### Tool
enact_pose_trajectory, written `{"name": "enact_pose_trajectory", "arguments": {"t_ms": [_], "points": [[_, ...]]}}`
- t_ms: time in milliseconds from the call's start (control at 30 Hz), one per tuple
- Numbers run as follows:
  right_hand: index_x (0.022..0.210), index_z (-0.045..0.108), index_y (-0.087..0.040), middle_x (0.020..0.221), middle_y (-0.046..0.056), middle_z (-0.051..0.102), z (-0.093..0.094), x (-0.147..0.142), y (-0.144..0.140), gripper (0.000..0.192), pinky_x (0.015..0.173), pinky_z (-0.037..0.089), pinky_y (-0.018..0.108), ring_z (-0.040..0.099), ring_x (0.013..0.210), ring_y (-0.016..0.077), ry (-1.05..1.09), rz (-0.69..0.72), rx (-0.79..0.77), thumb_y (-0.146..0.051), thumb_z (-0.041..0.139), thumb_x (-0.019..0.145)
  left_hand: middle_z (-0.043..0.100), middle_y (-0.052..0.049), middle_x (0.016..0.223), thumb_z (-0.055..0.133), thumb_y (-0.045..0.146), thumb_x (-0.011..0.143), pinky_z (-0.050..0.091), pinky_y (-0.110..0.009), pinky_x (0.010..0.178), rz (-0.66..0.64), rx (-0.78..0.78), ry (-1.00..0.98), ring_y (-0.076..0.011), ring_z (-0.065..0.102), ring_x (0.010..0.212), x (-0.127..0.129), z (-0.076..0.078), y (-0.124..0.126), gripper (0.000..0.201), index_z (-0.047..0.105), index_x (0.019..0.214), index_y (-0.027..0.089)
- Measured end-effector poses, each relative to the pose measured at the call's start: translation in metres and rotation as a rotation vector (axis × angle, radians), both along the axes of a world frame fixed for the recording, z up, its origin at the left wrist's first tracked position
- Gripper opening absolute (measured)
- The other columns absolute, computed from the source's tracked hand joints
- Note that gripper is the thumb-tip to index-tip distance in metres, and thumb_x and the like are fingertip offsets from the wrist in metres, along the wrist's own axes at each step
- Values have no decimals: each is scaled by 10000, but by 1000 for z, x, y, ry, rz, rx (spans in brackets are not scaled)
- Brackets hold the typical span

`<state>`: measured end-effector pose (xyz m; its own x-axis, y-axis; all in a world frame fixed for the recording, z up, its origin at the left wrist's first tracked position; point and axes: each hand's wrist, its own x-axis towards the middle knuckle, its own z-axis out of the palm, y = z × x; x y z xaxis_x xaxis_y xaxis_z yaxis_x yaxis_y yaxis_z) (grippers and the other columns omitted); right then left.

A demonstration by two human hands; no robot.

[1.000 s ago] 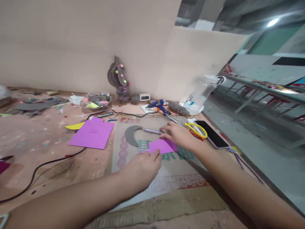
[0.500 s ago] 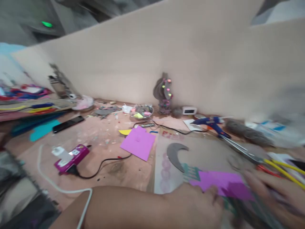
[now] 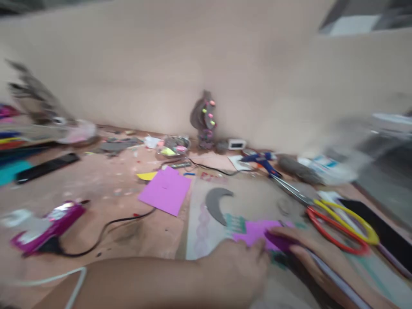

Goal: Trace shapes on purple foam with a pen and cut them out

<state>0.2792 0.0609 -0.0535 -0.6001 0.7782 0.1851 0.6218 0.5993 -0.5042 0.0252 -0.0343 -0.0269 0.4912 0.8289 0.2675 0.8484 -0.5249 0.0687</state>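
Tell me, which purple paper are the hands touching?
The small purple paper piece near the bottom, pinned between the left hand and right hand. The bigger purple square sheet lies untouched farther left, beside the black cable.

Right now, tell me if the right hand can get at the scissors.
Probably yes. The right hand rests by the small purple sheet, and the scissors lie just beyond it on the cardboard with nothing between them.

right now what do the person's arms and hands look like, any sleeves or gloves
Both forearms are bare as far as the picture shows, with no sleeves in view. The left hand and right hand wear no gloves. Motion blur hides any rings or small marks, and no watch or bracelet shows.
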Motion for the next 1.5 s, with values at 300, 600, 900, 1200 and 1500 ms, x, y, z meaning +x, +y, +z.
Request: {"name": "enact_pose_trajectory", "arguments": {"t_ms": [300,600,900,1200,1500], "points": [[1143,686,-224,1057,110,749,38,-39,-8,338,880,555,397,699,995,257,-67,10,160,-422,473,969,578,-171,1385,472,291,905,541,-393,550,-60,-60,40,-277,700,793,3,3,0,483,592,1320,76],[1165,662,-207,1083,99,738,37,-35,-4,303,897,546,386,695,988,237,-22,-7,107,-361,486,972,620,-160,1338,511,307,849,550,-386,538,41,-5,100,-281,699,749,-1,6,-2,477,643,1264,113],[1148,607,-227,1043,89,749,40,-31,-3,306,898,559,416,705,1014,235,407,-250,-68,-437,444,996,621,-152,1345,500,250,853,543,-395,486,22,-46,99,-267,692,684,-1,3,-3,464,629,1279,117],[1085,613,-214,908,68,763,30,-29,6,317,806,584,399,741,862,230,724,-288,-241,-471,451,995,520,-117,1453,535,205,892,557,-335,546,38,-126,247,-205,705,728,-1,15,-8,475,562,1366,179],[1020,649,-217,980,81,761,44,-34,-2,204,845,572,404,717,930,234,263,-134,-123,-368,527,956,491,-150,1461,395,218,974,551,-345,529,13,-47,358,-222,703,754,-1,17,-15,477,480,1429,103]]}}
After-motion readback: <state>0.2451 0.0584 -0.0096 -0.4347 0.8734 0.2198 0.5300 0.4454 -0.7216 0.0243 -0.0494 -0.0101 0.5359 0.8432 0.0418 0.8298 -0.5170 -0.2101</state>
